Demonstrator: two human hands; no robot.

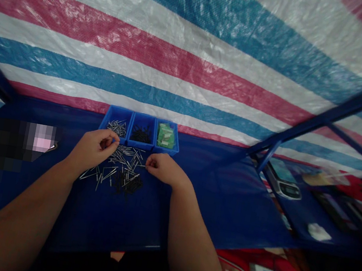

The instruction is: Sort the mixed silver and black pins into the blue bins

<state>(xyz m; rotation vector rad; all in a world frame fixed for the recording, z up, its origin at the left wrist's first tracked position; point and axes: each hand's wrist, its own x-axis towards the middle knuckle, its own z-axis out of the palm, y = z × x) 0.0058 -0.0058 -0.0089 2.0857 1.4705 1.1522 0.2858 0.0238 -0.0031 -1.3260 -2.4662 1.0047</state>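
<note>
My left hand (94, 150) is closed in a pinch just in front of the left blue bin; what its fingertips hold, if anything, I cannot make out. To the right, my right hand (164, 169) pinches the end of a thin silver metal rod (141, 165). Between and below the hands lies a loose pile of similar metal rods (124, 157). Small black pieces (132, 184) are heaped at the near side of that pile. Behind the hands, metal rods (117, 127) fill part of the left bin, dark pieces (141, 134) the middle one, and green packets (166, 135) the right one.
The three joined blue bins (128, 141) stand at the back of the blue table (213, 192), against a striped plastic sheet (181, 56). Blue frame bars (309, 121) slant at the right. Beyond them sit a digital scale (286, 184) and a crumpled white item (319, 232).
</note>
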